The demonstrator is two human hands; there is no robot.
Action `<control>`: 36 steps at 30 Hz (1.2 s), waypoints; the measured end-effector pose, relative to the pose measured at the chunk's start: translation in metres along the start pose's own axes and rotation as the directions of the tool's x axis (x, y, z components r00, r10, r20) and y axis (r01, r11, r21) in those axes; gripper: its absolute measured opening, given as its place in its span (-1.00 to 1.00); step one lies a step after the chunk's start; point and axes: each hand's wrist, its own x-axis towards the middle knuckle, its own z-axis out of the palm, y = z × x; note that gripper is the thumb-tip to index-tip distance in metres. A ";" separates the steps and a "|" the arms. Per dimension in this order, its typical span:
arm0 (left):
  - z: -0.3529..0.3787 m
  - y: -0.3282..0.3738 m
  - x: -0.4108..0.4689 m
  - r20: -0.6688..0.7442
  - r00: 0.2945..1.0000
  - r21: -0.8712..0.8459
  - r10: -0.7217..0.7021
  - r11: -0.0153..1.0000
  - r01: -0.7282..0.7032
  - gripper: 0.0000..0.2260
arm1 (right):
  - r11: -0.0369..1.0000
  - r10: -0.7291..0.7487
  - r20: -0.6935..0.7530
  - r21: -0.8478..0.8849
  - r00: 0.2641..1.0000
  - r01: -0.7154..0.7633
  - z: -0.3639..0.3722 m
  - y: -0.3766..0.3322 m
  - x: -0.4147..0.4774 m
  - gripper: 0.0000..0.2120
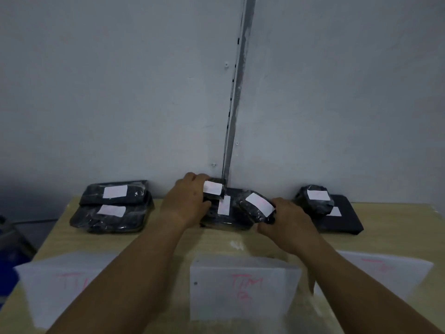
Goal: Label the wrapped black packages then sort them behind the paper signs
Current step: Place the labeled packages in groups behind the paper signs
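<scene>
Three paper signs with red writing stand along the near table edge: left sign (60,283), middle sign (243,285), right sign (387,271). Behind the middle sign, my left hand (190,198) grips a small labelled black package (214,188) near the wall. My right hand (286,222) holds a second labelled black package (257,206), tilted. Both rest over a flat labelled package (224,210). Two stacked labelled packages (113,208) lie behind the left sign. A round package (315,197) sits on a flat black one (342,215) behind the right sign.
The wooden table (168,239) ends at a grey wall with a vertical metal strip (237,92). A blue object (7,249) sits off the table's left side.
</scene>
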 end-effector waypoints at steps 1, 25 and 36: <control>0.003 -0.006 0.005 0.024 0.999 0.034 -0.023 0.999 0.022 -0.41 | 0.999 0.048 -0.007 -0.008 0.999 -0.048 0.004 -0.002 0.005 -0.48; 0.034 0.006 0.015 -0.096 0.955 0.108 -0.281 0.951 0.290 -0.50 | 0.958 0.271 -0.124 -0.062 0.955 -0.280 0.065 -0.037 0.050 -0.23; 0.043 0.003 0.010 -0.050 0.951 0.022 -0.304 0.952 0.306 -0.44 | 0.976 0.205 -0.075 -0.054 0.976 -0.209 0.067 -0.024 0.049 -0.27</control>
